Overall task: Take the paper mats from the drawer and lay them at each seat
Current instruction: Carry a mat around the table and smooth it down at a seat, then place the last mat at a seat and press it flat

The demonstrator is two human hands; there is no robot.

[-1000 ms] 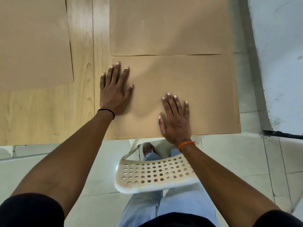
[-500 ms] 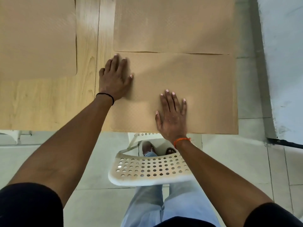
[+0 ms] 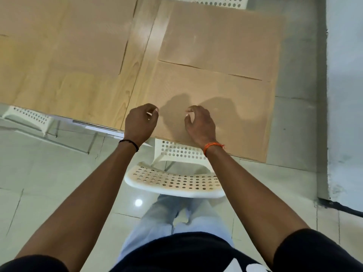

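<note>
Both hands are up in the air over the near paper mat (image 3: 212, 107), and neither one holds anything. The left hand (image 3: 140, 122) has its fingers loosely curled with nothing inside, and the right hand (image 3: 199, 122) looks the same, so the mat is let go. You can see their dark shadows on the paper, which tells me the hands are above it and not pressing down. This mat lies flat at the 3 o'clock end of the wooden table (image 3: 88, 91), just in front of the white chair (image 3: 172, 181), so it looks put there for whoever sits in that seat. Its near edge sticks out a little past the table edge. At 12 o'clock from it lies a second mat (image 3: 220, 34), and the two seem to touch or overlap along one line. That one is for the seat across, where another white chair back (image 3: 208, 1) peeks out. At 10 o'clock a third mat (image 3: 64, 32) lies well apart, over bare wood. A chair (image 3: 27, 116) at 9 o'clock has only bare wood near it, so I think that seat may need a mat next
</note>
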